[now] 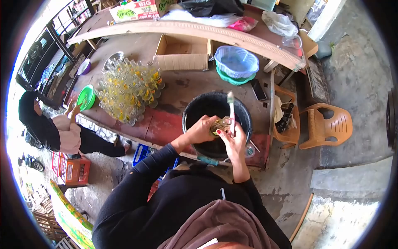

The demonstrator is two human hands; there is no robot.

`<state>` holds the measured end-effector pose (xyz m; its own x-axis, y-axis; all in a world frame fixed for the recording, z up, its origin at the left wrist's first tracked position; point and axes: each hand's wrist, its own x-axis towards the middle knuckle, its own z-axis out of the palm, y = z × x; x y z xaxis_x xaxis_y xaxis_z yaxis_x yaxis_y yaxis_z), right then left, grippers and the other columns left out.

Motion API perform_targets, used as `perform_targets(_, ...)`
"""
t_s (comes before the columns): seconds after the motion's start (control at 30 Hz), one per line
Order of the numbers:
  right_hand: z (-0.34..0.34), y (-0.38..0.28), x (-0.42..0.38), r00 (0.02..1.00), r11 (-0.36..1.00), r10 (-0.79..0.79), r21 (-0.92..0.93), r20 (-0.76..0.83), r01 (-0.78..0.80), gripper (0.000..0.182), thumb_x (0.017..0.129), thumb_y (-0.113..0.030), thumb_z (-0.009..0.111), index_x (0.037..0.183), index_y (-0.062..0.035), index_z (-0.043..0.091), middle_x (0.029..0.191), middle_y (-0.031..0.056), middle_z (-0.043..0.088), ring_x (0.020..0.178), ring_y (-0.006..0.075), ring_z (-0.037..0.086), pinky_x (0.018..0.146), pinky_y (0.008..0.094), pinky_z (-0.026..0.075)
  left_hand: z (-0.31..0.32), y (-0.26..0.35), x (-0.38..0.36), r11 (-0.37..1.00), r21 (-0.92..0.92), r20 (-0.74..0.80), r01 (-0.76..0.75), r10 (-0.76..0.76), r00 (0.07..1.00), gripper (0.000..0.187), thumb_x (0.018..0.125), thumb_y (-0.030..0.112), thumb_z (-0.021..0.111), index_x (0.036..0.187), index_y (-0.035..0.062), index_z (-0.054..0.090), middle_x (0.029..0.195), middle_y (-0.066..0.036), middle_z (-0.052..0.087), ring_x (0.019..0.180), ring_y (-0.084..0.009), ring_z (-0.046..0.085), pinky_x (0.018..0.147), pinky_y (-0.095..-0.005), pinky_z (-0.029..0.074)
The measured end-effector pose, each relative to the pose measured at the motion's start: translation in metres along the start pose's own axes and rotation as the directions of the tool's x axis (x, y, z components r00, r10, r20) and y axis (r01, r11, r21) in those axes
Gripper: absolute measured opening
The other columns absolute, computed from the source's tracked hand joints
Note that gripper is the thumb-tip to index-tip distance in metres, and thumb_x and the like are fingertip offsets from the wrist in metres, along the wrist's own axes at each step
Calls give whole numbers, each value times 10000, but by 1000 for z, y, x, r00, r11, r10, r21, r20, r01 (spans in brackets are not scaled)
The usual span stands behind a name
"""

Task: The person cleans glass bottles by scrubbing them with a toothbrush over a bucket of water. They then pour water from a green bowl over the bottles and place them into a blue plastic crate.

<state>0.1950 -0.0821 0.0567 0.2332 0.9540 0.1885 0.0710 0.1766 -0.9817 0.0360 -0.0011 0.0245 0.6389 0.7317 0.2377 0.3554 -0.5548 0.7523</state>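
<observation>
My left hand (200, 129) is wrapped around a small clear glass bottle (220, 125) with yellowish-green marks, above a large black tub (187, 113). In my right hand (235, 144) a white-handled brush (231, 108) stands upright, its bristle end pointing away from me. The fingers of that hand also meet the near end of the bottle, so the exact contact is partly hidden. To the left on the platform, many similar glass bottles (128, 89) with yellow print are heaped together. The tub's inside looks dark.
Blue and green plastic baskets (236, 61), a phone (258, 89) and an open cardboard box (182, 52) lie beyond the tub. At left, another person (62, 128) reaches to a green basin (86, 97). A blue crate (145, 154) sits below the edge; orange chairs (327, 126) stand right.
</observation>
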Motion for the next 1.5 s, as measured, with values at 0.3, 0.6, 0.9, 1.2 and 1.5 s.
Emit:
perform_targets(0.3,3,4,7,996,983,-33,-180,81,48,302,794,-53,805,1055,11,668,783,88,591,665,165,561,633,313,482,-48,49,0,1000,6,-47,18,-18,999,704,630,144,880,1268,61,593,1073,-120,618,1032,-331,572,874,-412,488)
perform_targets(0.6,-4,8,14,967,901,81,-433,241,32,293,933,-275,646,1142,-71,667,1032,145,658,940,381,662,795,459,525,-35,31,-18,994,-10,-140,107,-108,984,346,686,32,823,990,-10,661,913,-123,667,784,-227,702,669,-315,563)
perform_targets(0.9,-29,68,16,976,373,66,-912,209,170,183,948,-135,544,1025,-87,704,968,159,637,887,365,666,772,476,532,-57,29,-40,941,156,-252,299,-255,933,336,693,79,858,923,2,627,864,-129,695,789,-241,712,701,-344,552)
perform_targets(1.2,0,-23,-15,948,717,25,-666,317,204,438,912,-58,562,1305,-226,653,982,120,598,805,333,682,720,454,562,-49,30,-59,952,199,-398,232,-138,907,242,781,24,773,928,-6,583,886,-196,655,800,-377,690,651,-423,542)
perform_targets(1.5,3,-14,-16,966,654,-89,-717,242,240,560,864,26,554,1386,-173,582,986,114,559,817,312,674,683,417,559,-59,33,-76,961,156,-510,227,-119,852,160,814,-24,724,925,-6,611,895,-181,660,805,-379,687,661,-398,548)
